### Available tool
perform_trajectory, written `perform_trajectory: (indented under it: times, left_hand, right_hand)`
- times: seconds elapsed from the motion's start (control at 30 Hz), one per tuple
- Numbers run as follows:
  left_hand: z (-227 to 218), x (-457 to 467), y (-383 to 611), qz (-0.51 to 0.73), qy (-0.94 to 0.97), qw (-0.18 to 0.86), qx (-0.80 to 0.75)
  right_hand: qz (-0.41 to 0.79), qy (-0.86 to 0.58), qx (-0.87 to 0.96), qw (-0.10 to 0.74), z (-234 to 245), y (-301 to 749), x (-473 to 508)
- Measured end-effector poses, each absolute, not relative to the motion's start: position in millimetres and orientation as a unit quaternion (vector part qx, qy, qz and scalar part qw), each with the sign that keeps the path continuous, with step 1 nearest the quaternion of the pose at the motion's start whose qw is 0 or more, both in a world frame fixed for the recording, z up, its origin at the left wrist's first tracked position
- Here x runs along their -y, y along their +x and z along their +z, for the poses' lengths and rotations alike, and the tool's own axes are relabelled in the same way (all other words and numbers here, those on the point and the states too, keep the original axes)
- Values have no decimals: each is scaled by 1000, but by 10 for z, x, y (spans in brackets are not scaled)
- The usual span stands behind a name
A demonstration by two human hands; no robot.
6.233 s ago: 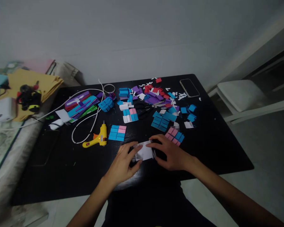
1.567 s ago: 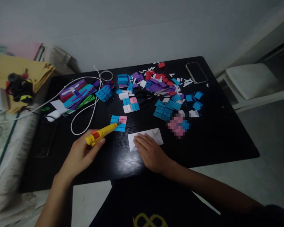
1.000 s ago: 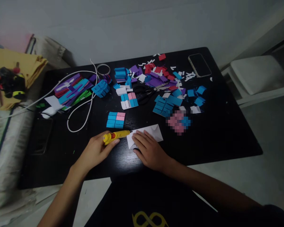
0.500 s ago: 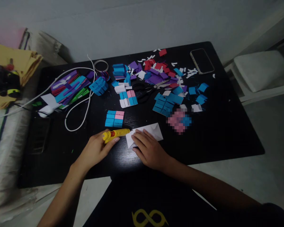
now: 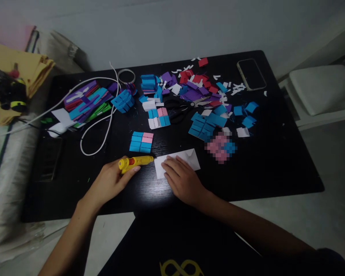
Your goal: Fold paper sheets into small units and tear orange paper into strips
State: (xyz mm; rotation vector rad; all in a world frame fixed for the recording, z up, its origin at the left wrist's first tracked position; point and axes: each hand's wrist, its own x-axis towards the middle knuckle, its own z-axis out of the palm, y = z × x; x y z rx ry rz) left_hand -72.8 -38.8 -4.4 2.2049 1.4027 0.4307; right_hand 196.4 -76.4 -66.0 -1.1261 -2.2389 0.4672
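Note:
My left hand (image 5: pixel 114 177) is wrapped round a yellow glue gun (image 5: pixel 139 161), whose tip points right, at the left edge of a white envelope (image 5: pixel 193 163). The envelope lies on the black table in front of me. Across its middle rests my right hand (image 5: pixel 186 184), fingers stretched out and lying flat, covering part of the paper. Just above the glue gun is a blue and pink folded-paper block (image 5: pixel 141 142). A second block (image 5: pixel 159 118) in blue, pink and white lies farther back.
Scissors (image 5: pixel 191 105) lie among red, purple and white paper scraps (image 5: pixel 199 88). A phone (image 5: pixel 251 74) is at the back right. A white cable (image 5: pixel 82 142) loops over the left side, near stacked coloured strips (image 5: pixel 87 101) and a tape roll (image 5: pixel 126 76). Blue folded pieces (image 5: pixel 202 124) sit right of centre.
My left hand has drawn the glue gun slightly left, away from the envelope. The envelope's left end now lies flatter. My right hand stays on it; the view has shifted a little.

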Motion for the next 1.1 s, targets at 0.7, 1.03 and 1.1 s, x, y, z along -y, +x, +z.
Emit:
perform_trajectory:
  times: [0.7,1.03,1.1]
  left_hand:
    - [-41,567,-796,139,793,299,-511]
    - [-89,684,-829,123,801,306,-499]
    - [-84,699,-830,117,803,305,-498]
  right_hand:
    - [209,-412,840,284,-556,1997,628]
    - [234,-413,830,292,-584,2032,552]
    - [241,-414,829,287,-582,2040,519]
